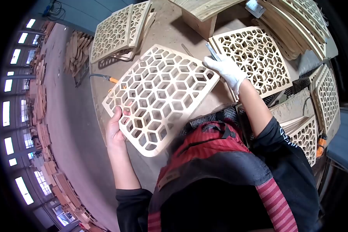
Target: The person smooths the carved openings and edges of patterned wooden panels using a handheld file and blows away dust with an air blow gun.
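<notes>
A wooden lattice panel [155,92] with a hexagon and cube pattern is held tilted above the workbench [162,23]. My left hand [116,125], bare, grips its lower left edge. My right hand [229,70], in a white glove, is closed at the panel's upper right corner, with a thin grey tool [212,52] sticking up between thumb and fingers. Just right of the glove, another lattice panel [255,62] lies on top of a further board. An orange tool [114,80] with a cable is partly hidden behind the held panel.
Lattice panels [118,31] lie stacked at the bench's far left. A wooden stand [201,23] is at the back. More panels stand upright [326,96] and lean [306,139] on the right, near an orange power tool [321,145]. Curved boards [282,34] are stacked behind.
</notes>
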`<state>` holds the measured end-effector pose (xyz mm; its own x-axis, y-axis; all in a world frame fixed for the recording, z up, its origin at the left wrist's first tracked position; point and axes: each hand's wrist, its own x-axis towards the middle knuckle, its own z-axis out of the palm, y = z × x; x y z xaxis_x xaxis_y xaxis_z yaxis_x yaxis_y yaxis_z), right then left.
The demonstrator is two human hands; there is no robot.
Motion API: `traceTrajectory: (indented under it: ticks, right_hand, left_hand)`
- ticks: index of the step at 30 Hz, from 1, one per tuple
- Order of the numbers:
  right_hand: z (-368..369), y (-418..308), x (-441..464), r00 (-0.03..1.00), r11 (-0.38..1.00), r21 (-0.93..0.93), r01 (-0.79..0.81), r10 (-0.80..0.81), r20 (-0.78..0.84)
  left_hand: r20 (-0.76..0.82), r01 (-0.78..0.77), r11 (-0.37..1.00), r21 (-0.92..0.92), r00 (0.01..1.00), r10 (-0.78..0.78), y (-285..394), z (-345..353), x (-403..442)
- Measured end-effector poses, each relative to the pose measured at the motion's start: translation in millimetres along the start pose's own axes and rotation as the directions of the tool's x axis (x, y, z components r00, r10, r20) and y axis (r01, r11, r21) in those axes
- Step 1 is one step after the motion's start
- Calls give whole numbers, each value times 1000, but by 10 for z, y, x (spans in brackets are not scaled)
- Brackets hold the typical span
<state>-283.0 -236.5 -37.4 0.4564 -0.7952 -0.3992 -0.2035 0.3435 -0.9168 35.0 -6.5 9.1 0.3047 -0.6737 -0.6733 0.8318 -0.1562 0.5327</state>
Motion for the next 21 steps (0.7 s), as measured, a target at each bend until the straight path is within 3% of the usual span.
traceTrajectory:
  ticks: [5,11,13,21]
  right_hand:
    - [-43,254,121,992,971,240,-13,-19,128]
    - [-25,-47,-108,985,958,268,-102,59,163]
    - [-25,-52,-122,983,952,284,-113,64,175]
    - [5,6,-138,983,936,349,-46,-20,183]
  left_hand:
    - [-1,-1,1000,-27,1000,1,10,-96,69]
    - [63,93,986,-137,994,-85,48,-147,116]
    - [-8,56,992,-109,998,-57,14,-58,90]
    - [27,64,979,-196,998,-60,-19,35,20]
